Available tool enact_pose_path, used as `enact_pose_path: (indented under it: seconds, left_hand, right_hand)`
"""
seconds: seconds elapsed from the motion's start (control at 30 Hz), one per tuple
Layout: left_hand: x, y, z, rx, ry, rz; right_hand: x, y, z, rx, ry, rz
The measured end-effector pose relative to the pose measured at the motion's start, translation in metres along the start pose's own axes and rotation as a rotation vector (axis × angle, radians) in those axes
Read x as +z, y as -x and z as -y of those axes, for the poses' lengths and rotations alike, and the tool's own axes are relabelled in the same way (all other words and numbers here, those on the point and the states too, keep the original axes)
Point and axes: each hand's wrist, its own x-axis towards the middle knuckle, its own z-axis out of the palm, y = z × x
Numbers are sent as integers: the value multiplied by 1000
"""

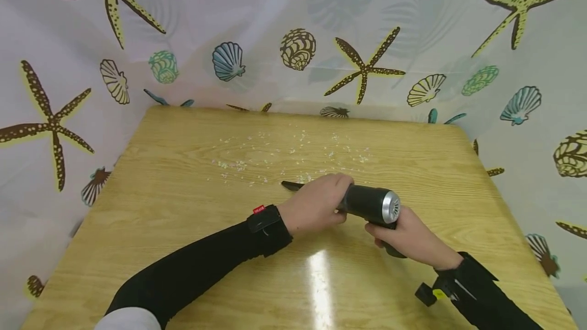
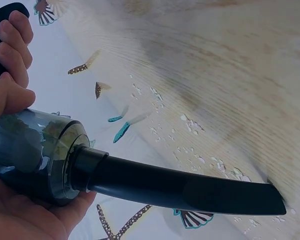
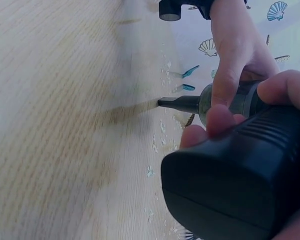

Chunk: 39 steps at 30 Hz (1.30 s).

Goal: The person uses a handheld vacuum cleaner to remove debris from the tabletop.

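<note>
Item: handheld vacuum (image 1: 369, 205), black body with a silver rear cap, lying low over the wooden table (image 1: 183, 248), just right of centre and nearer the front edge. I see its narrow black nozzle (image 2: 190, 190) pointing left, with the tip at or just above the tabletop; I cannot tell whether it touches.

Left hand (image 1: 316, 205): I see it wrapped around the front of the vacuum's clear barrel, fingers curled over the top and palm underneath.

Right hand (image 1: 412, 241): I see it gripping the black handle at the rear, fingers closed round it.

Item: white crumbs (image 1: 284, 159), small flakes scattered in a loose band across the table's far half, just beyond the nozzle tip. Some lie close beside the tip.

Item: black sleeves (image 1: 202, 266) on both forearms, each with a black wrist strap.

Surround: a curtain (image 1: 293, 29) printed with starfish and shells hangs behind and beside the table.
</note>
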Motion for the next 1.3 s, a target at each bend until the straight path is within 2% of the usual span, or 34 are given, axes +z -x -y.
enact_pose_path:
  seconds: [0.53,0.97,1.2,1.3]
  left_hand:
    - [-3,7,6,-42,-6,6]
    - [-3,9,11,-71,-20,4]
    - [-6,13,15,-87,-27,-6]
    - [-8,14,16,-96,-27,-1]
  right_hand:
    - [2,-11,2,-11,-32,40]
    - [3,-18,3,-7,-10,42]
    - [7,-25,15,-7,-13,58]
    - [7,-28,10,-9,-24,68]
